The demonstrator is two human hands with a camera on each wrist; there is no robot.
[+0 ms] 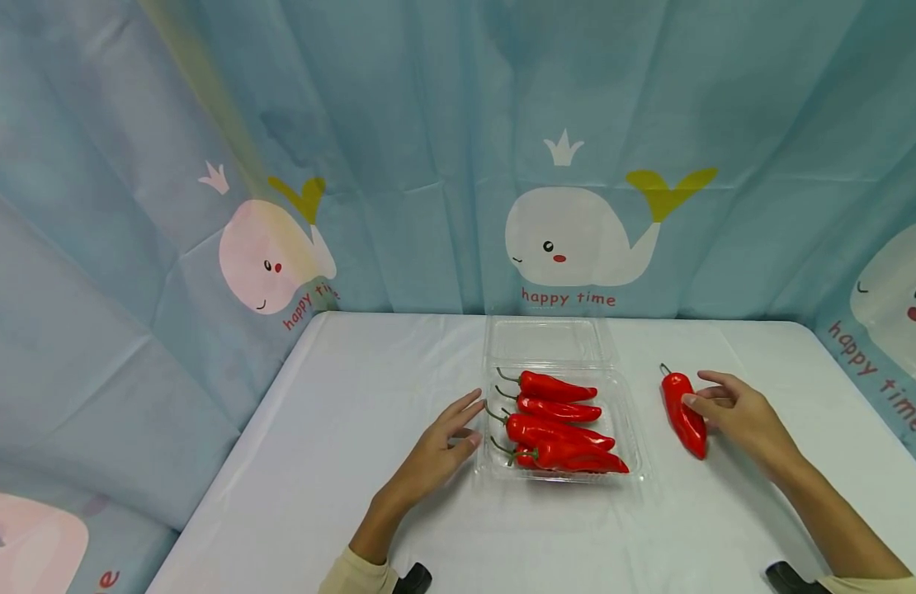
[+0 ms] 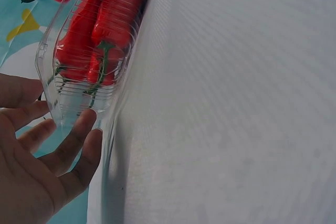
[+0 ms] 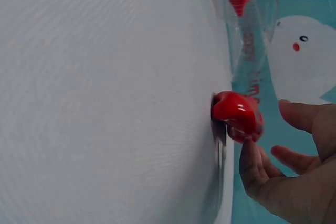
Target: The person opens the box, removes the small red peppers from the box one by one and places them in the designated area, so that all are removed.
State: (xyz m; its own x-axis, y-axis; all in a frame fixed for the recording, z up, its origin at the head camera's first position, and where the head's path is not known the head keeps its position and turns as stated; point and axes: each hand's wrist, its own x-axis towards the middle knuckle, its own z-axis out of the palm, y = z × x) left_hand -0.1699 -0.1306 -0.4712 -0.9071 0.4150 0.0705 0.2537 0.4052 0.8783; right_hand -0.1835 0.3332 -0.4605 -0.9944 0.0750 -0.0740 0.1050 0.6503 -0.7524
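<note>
Your left hand point(image 1: 432, 454) is spreading its fingers loosely at the left edge of the clear box point(image 1: 625, 404), holding nothing; you can't tell whether the fingertips are touching it. Your right hand point(image 1: 751, 421) is curving half open around the loose pepper point(image 1: 685, 427), right of the box. In the head view your thumb is overlapping that pepper, but the right wrist view is showing the thumb standing apart, with other fingertips at or just beside the pepper. The left wrist view is showing the box's ribbed end wall.

The lid point(image 1: 545, 340) is lying back, reaching the far edge of the bench point(image 1: 369, 388) by the curtain point(image 1: 428, 124). A strip of bench is running between box and loose pepper; a wider stretch is lying to the left.

You are seeing one box, one loose pepper and at least five boxed peppers point(image 1: 550, 431), one partly hidden.
</note>
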